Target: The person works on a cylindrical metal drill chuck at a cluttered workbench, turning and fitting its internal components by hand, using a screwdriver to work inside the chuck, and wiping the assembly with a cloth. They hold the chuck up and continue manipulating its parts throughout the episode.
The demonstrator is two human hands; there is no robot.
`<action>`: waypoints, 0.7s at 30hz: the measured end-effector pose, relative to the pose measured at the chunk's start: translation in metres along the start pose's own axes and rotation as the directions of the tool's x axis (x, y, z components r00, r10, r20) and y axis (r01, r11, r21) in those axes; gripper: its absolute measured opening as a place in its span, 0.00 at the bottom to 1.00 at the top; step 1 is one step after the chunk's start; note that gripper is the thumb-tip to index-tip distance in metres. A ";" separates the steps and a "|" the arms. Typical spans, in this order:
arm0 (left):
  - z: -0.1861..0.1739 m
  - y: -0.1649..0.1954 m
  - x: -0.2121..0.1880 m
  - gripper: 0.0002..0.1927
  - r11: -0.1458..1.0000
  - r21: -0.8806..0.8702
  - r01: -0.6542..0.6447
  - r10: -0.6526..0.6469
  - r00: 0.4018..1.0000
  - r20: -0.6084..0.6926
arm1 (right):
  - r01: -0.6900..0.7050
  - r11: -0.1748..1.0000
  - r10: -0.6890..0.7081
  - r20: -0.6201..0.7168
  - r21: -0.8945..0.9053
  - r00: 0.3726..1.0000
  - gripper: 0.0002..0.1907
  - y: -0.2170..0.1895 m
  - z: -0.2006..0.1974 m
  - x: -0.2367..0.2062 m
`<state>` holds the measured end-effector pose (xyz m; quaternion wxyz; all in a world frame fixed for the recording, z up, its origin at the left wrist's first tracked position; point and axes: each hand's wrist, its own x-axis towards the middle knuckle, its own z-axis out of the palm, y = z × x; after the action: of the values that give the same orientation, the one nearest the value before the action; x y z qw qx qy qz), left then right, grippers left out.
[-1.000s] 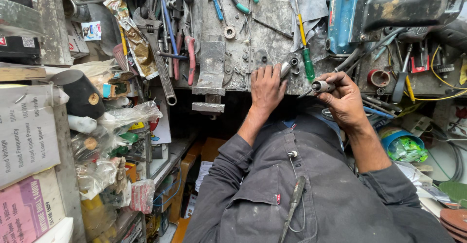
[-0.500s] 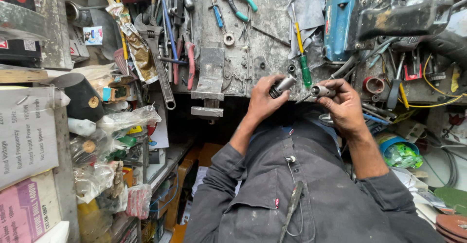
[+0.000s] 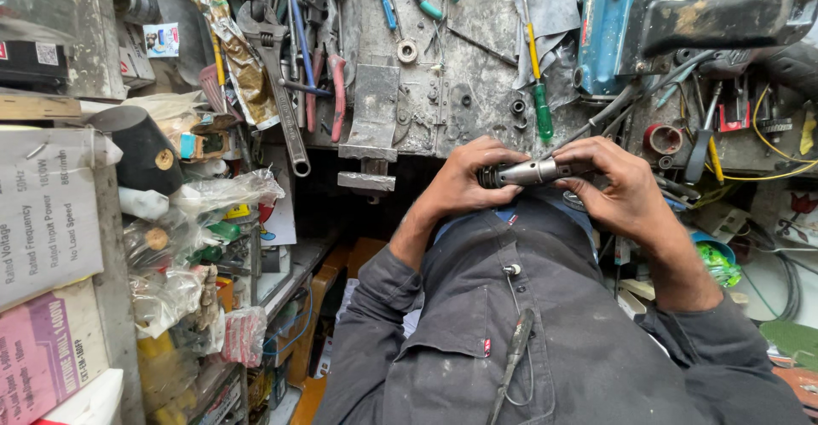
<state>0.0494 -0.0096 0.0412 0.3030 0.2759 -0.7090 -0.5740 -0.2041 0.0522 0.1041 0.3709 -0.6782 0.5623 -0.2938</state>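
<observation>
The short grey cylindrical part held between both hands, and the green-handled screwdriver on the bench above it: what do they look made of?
The short grey cylindrical part, held by the left hand and right hand, looks like bare steel: dull silver sheen, darker ribbed end. The green-handled screwdriver seems to have a glossy translucent plastic grip, probably on a metal shaft.

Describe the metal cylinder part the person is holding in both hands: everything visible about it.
The metal cylinder is a short, silvery-grey machined piece, worn and smudged, with a darker ribbed collar at its left end. It lies roughly horizontal in front of the cluttered workbench edge, above the person's chest. The left hand wraps the dark end; the right hand grips the other end, hiding it. Only its middle shows.
</observation>
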 end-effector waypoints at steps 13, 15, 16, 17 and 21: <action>-0.003 0.018 -0.003 0.22 0.997 0.080 -0.011 0.013 1.000 -0.020 | 0.103 0.994 -0.104 -0.020 -0.040 0.994 0.18 -0.004 -0.001 -0.001; -0.002 0.019 -0.003 0.22 0.997 0.075 -0.014 0.015 1.000 -0.013 | 0.098 0.994 -0.099 -0.006 -0.038 0.995 0.18 -0.004 -0.001 -0.002; 0.000 0.019 -0.002 0.22 0.998 0.061 -0.012 0.012 1.000 -0.005 | 0.083 0.996 -0.082 0.011 -0.039 0.997 0.19 -0.004 -0.002 -0.003; 0.002 0.020 -0.002 0.23 0.999 0.048 -0.010 0.010 1.000 0.002 | 0.068 0.997 -0.066 0.029 -0.039 0.997 0.20 -0.003 -0.002 -0.004; 0.004 0.020 -0.001 0.23 0.998 0.052 -0.047 0.046 0.999 0.009 | 0.054 0.998 -0.051 0.070 -0.034 0.996 0.21 -0.003 -0.002 -0.004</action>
<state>0.0459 -0.0028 0.0599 0.3061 0.2648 -0.7312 -0.5490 -0.2048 0.0558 0.1074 0.3702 -0.7090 0.5362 -0.2696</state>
